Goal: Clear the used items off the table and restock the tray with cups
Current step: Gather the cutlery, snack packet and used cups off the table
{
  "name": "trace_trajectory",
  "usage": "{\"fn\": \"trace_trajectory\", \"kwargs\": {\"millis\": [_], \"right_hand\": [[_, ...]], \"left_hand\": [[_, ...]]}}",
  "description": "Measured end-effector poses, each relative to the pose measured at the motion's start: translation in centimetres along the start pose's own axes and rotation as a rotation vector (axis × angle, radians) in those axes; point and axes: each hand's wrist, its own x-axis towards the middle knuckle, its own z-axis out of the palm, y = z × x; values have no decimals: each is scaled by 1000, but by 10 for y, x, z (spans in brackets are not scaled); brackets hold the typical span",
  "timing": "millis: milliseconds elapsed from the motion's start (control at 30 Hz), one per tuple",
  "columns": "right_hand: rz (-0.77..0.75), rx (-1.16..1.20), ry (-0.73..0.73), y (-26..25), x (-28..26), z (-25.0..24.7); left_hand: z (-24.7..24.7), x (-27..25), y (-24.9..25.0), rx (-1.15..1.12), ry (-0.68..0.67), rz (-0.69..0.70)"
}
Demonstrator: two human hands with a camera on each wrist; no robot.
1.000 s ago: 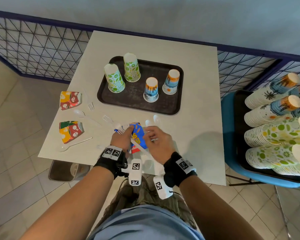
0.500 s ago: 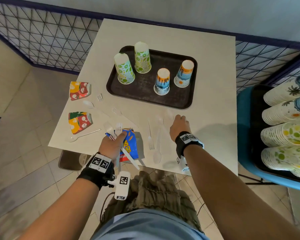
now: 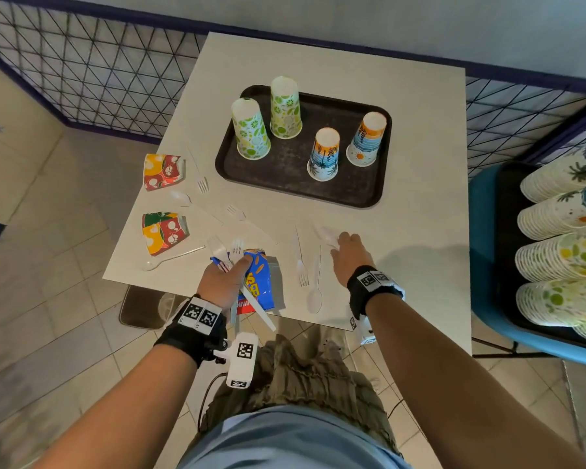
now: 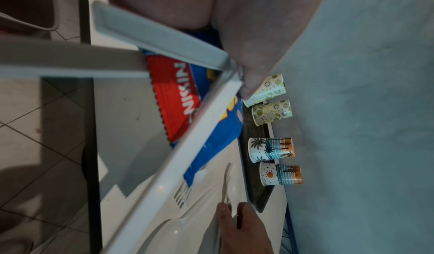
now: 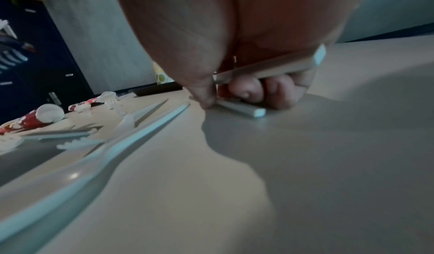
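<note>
My left hand grips a blue and red snack wrapper together with several white plastic forks at the table's near edge. The wrapper and the held handles fill the left wrist view. My right hand is down on the table to the right, fingers curled round a white utensil handle; a second handle lies under the thumb. The dark tray holds two green-patterned cups and two beach-patterned cups, all upside down.
Two crushed red and yellow cups lie at the table's left edge, with loose forks and spoons scattered between them and my hands. Stacks of clean cups lie on a blue chair at right. A bin stands under the table.
My right hand left the wrapper and moved right onto the utensils lying on the table, then closed on one. The left hand kept its hold on wrapper and forks.
</note>
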Motion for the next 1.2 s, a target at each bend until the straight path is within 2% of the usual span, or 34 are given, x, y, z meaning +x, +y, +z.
{"fn": "trace_trajectory", "kwargs": {"millis": [167,300,433,533,633,800,900,1100,1200], "right_hand": [[49,34,30,10,-1,-14],[-31,16,-6,13,-7,-26],[-117,89,-136,5,-14,-30],[-191,104,-179,-2,-18,-28],[-266,-25,-260,-6,-23,-28],[-452,-385,-410,-7,-25,-26],[-511,-515,-392,-5,-22,-23],[-521,-637,-334,10,-16,-25],[-613,-650,-250,25,-16,-27]], "left_hand": [[-3,-3,-2,21,-27,-7],[-5,-3,-3,45,-20,-3],[-5,-5,-3,44,-22,3],[-5,-7,-3,37,-13,12],[-7,-8,-1,39,-14,2],[-7,-7,0,31,-4,-5],[-6,-7,-1,15,-5,-22],[-2,-7,1,7,1,-43],[-1,-5,1,-11,-8,-36]]}}
